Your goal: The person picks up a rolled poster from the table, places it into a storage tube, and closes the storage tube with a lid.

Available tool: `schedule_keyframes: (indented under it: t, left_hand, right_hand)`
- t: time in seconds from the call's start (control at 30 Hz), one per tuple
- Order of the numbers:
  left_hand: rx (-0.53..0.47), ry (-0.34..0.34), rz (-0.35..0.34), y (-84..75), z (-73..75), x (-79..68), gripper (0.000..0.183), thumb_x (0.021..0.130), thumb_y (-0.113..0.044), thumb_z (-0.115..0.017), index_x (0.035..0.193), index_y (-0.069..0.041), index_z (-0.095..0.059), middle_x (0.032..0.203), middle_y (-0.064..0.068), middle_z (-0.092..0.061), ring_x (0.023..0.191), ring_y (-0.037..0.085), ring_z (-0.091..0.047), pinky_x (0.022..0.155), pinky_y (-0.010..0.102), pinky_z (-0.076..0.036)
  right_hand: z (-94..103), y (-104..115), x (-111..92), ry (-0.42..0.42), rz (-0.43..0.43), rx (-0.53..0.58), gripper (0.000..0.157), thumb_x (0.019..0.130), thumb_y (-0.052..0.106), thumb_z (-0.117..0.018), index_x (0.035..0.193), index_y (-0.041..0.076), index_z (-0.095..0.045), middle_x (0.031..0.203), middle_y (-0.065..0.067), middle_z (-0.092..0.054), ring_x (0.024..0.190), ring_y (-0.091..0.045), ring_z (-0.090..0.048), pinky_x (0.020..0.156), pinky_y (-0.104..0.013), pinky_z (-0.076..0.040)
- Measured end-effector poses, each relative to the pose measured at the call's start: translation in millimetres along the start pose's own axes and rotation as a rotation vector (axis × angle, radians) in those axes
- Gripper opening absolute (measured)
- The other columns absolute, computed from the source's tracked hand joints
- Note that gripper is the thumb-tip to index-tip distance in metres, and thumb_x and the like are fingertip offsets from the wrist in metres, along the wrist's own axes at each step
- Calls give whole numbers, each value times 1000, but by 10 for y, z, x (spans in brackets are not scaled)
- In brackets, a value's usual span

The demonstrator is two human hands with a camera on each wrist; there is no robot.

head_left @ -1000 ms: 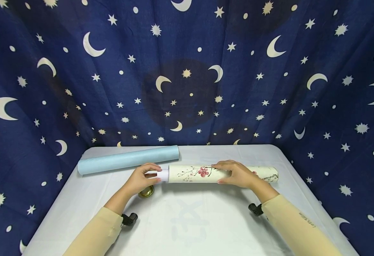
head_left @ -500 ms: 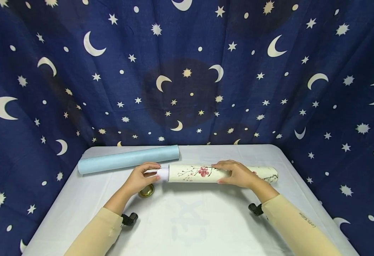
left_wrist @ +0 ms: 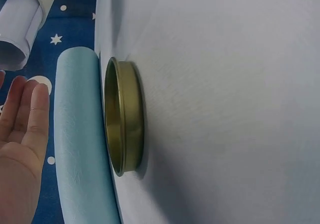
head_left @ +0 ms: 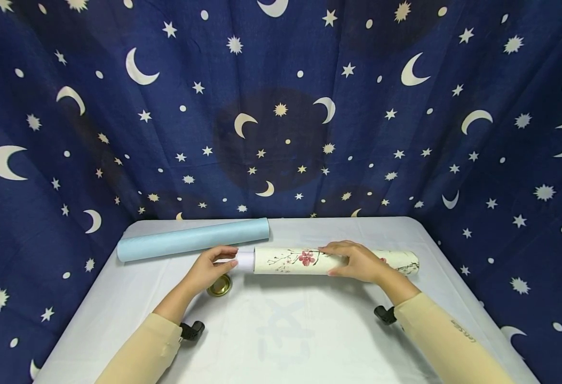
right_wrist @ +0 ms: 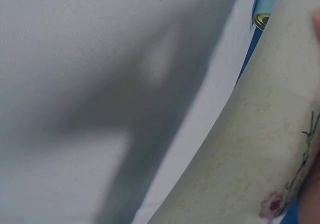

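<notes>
A cream tube with plum blossoms (head_left: 281, 260) is held level above the table. My right hand (head_left: 357, 261) grips it around its middle, thumb on the near side. Out of its left end sticks a short length of rolled white paper (head_left: 246, 261). My left hand (head_left: 213, 265) is at that end of the paper roll, thumb and fingers apart. In the left wrist view its fingers (left_wrist: 37, 116) look nearly straight, just short of the roll's open end (left_wrist: 15, 51). The right wrist view shows mostly the tube's side (right_wrist: 250, 129).
A light blue roll (head_left: 194, 240) lies slantwise at the back left of the white-covered table (head_left: 329, 330). A round gold metal cap (head_left: 220, 286) lies hollow side up below my left hand. A starry blue curtain (head_left: 281, 133) surrounds the table's back and sides.
My left hand has drawn back slightly to the left, its fingertips now off the side of the paper roll. The right hand and tube stay almost still.
</notes>
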State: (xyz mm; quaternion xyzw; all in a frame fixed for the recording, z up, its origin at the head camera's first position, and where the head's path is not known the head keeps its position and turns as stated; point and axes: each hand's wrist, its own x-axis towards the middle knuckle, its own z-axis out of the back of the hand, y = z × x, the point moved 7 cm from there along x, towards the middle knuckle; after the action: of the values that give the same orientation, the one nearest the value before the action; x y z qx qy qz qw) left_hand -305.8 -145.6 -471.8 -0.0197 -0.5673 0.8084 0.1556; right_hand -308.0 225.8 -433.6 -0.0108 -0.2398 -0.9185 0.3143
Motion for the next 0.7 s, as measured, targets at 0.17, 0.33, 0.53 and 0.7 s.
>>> schedule_keyframes:
  t: [0.17, 0.33, 0.53, 0.7]
  left_hand:
    - [5, 15, 6, 22, -24, -5, 41, 93, -24, -74, 129, -6, -64, 127, 16, -64, 115, 29, -64, 92, 36, -54]
    - [-41, 29, 1, 19, -53, -13, 40, 92, -18, -75, 127, -2, -64, 125, 17, -65, 110, 30, -66, 86, 31, -55]
    - [-85, 39, -8, -9, -85, -18, 39, 92, -11, -74, 127, 2, -63, 126, 21, -64, 112, 33, -65, 85, 29, -56]
    - [-112, 43, 7, -20, -109, -7, 38, 90, -8, -75, 125, 3, -63, 125, 22, -64, 111, 33, -65, 85, 30, -56]
  right_hand:
    - [-2, 1, 6, -1, 9, 8, 65, 79, 35, -86, 139, 27, -62, 139, -5, -60, 130, -33, -52, 106, -56, -40]
    - [1, -12, 6, -3, 21, 0, 64, 80, 42, -84, 139, 28, -62, 138, -6, -61, 128, -33, -53, 104, -57, -41]
    - [12, -5, 0, -7, 25, 4, 64, 79, 37, -86, 138, 28, -63, 136, -3, -62, 128, -32, -54, 105, -56, -42]
    - [3, -17, 0, -2, 11, 14, 64, 79, 36, -87, 138, 30, -63, 138, -5, -61, 129, -33, -53, 105, -57, -41]
